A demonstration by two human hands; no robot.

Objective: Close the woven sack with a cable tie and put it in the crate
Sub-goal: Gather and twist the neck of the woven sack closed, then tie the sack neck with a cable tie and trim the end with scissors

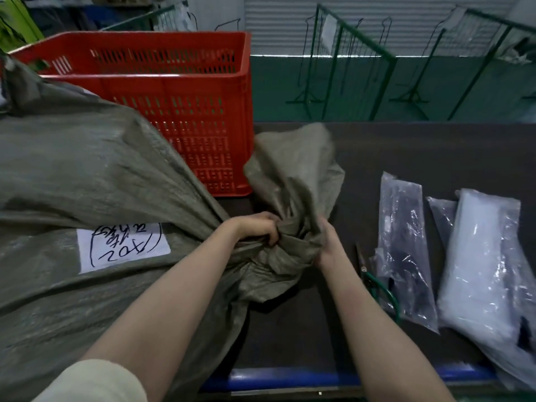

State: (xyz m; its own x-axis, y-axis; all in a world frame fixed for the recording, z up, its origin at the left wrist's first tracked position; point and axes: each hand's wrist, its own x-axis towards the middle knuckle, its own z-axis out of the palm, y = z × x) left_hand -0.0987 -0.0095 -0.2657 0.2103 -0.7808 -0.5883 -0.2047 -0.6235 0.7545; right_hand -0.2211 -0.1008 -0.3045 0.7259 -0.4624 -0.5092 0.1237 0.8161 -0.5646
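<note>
A big grey-green woven sack (87, 169) lies across the left of the dark table, a white handwritten label (123, 248) stuck on its side. Its neck is bunched at the middle of the table. My left hand (258, 227) is clenched around that neck from the left. My right hand (326, 242) grips the loose mouth fabric (293, 175), which stands up above both hands. The red slatted crate (179, 88) stands behind the sack at the back left. Clear bags of cable ties, one with black ties (406, 245) and one with white ties (487, 262), lie at the right.
Green-handled scissors (374, 280) lie between my right arm and the bags of ties. The table's blue front edge (290, 375) runs below my arms. Green metal racks (362, 62) stand behind the table on a green floor.
</note>
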